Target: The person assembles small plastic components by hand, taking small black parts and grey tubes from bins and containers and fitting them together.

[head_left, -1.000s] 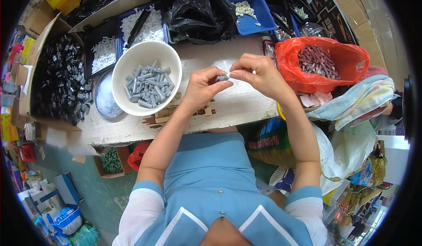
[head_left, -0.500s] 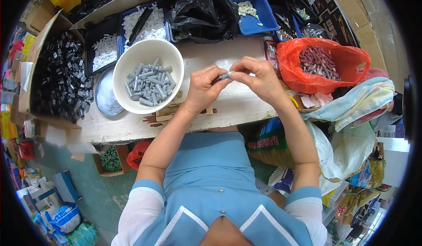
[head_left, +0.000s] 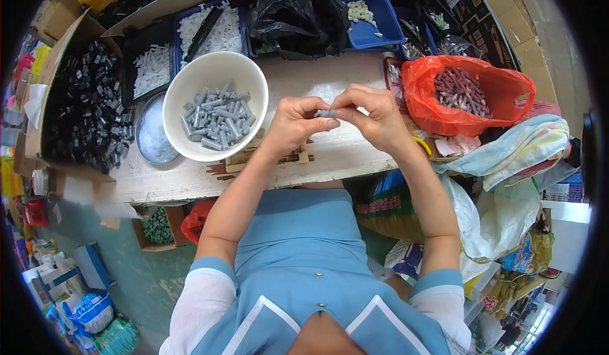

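Between my two hands, above the pale worktable (head_left: pixel 355 158), is a small grey ridged plastic part (head_left: pixel 325 113). My left hand (head_left: pixel 297 123) pinches one end of it with thumb and fingers. The fingertips of my right hand (head_left: pixel 369 113) close on the other end. Much of the part is covered by my fingers. Left of my hands stands a white bowl (head_left: pixel 259 89) holding a heap of grey cylindrical plastic parts (head_left: pixel 219 117).
At the left are a cardboard box of black parts (head_left: pixel 82 108) and a round metal dish (head_left: pixel 154 133). Trays of white pieces, a black plastic bag (head_left: pixel 295 19) and a blue tray (head_left: pixel 368 35) line the back. A red bag (head_left: pixel 431 111) and a towel (head_left: pixel 514 142) lie right.
The held part has turned to lie more level between my hands, and my left fingers have shifted on it. The view has moved slightly.
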Action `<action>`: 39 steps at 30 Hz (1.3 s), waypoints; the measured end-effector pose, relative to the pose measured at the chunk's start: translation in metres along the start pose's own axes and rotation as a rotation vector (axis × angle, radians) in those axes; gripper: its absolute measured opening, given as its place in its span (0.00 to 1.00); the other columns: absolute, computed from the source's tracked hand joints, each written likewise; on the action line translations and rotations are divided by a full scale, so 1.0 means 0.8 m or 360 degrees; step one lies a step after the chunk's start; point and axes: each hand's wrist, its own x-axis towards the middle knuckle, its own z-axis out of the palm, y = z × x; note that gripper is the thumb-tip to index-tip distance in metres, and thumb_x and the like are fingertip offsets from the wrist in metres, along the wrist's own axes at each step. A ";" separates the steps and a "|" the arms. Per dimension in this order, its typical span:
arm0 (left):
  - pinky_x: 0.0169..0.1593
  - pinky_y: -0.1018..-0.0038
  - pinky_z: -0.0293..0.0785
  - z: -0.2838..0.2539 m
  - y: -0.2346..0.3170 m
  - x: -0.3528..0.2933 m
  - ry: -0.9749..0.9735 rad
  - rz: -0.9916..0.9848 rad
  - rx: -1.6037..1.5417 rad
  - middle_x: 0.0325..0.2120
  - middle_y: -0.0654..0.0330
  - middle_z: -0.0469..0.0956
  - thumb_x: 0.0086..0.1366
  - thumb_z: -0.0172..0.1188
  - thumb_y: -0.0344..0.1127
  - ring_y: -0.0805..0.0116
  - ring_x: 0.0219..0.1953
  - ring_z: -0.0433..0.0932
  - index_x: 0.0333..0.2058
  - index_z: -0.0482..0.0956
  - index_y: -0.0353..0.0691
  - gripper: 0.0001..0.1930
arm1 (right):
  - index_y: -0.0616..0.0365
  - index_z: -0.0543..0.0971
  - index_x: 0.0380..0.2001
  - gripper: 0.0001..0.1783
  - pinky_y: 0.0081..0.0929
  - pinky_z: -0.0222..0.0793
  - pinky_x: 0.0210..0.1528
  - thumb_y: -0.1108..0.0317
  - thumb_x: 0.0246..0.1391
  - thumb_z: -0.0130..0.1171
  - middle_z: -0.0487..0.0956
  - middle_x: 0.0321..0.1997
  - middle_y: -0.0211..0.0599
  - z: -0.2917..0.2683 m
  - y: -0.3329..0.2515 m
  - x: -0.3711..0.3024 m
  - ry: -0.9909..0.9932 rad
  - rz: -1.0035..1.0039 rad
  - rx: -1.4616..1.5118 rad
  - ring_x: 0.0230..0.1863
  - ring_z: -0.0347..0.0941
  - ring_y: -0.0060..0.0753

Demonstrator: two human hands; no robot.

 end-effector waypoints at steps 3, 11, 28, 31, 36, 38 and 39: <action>0.17 0.86 0.54 -0.002 0.010 -0.002 -0.0101 -0.0173 -0.0194 0.13 0.70 0.71 0.48 0.66 0.31 0.87 0.15 0.62 0.27 0.79 0.36 0.08 | 0.64 0.75 0.25 0.04 0.20 0.64 0.28 0.79 0.40 0.59 0.74 0.23 0.34 -0.003 0.002 -0.002 -0.0057 -0.0055 0.0075 0.26 0.70 0.25; 0.18 0.85 0.54 0.001 0.010 -0.004 -0.0116 -0.0223 -0.0044 0.13 0.71 0.70 0.48 0.66 0.31 0.86 0.16 0.60 0.27 0.80 0.36 0.08 | 0.64 0.76 0.25 0.04 0.20 0.65 0.29 0.79 0.40 0.59 0.74 0.23 0.34 -0.002 0.007 -0.008 -0.0083 -0.0032 0.0130 0.26 0.70 0.25; 0.31 0.65 0.71 -0.116 0.090 -0.013 0.0351 -0.0015 0.2334 0.25 0.52 0.77 0.47 0.61 0.31 0.55 0.27 0.76 0.27 0.78 0.34 0.08 | 0.61 0.75 0.39 0.11 0.12 0.61 0.30 0.70 0.51 0.56 0.72 0.28 0.24 -0.204 0.021 -0.074 0.1380 0.0450 -0.0514 0.27 0.64 0.14; 0.35 0.61 0.72 -0.130 0.069 0.003 0.0080 -0.0365 0.2729 0.28 0.49 0.76 0.45 0.60 0.31 0.52 0.32 0.76 0.24 0.79 0.36 0.07 | 0.61 0.75 0.39 0.11 0.11 0.61 0.32 0.71 0.51 0.56 0.74 0.31 0.25 -0.210 0.038 -0.089 0.1365 0.0524 -0.0561 0.30 0.66 0.14; 0.36 0.60 0.71 -0.136 0.064 0.001 0.0052 -0.0274 0.2772 0.31 0.48 0.75 0.45 0.57 0.30 0.51 0.33 0.76 0.25 0.79 0.37 0.07 | 0.64 0.76 0.29 0.06 0.27 0.67 0.37 0.75 0.45 0.54 0.75 0.30 0.42 -0.111 0.028 -0.052 0.0711 0.0210 -0.0636 0.33 0.72 0.38; 0.34 0.59 0.69 -0.136 0.070 0.001 0.0235 -0.0123 0.2561 0.26 0.51 0.76 0.43 0.60 0.30 0.51 0.32 0.75 0.27 0.77 0.37 0.09 | 0.65 0.74 0.26 0.05 0.31 0.67 0.37 0.75 0.43 0.53 0.74 0.28 0.44 -0.074 0.052 -0.048 0.0376 0.0202 -0.0451 0.33 0.72 0.42; 0.29 0.64 0.69 -0.148 0.069 -0.001 0.0203 0.0000 0.2420 0.21 0.52 0.76 0.45 0.60 0.28 0.56 0.24 0.76 0.27 0.77 0.35 0.08 | 0.64 0.75 0.26 0.05 0.33 0.67 0.36 0.75 0.43 0.52 0.75 0.29 0.44 -0.060 0.059 -0.043 0.0210 0.0196 -0.0464 0.33 0.71 0.44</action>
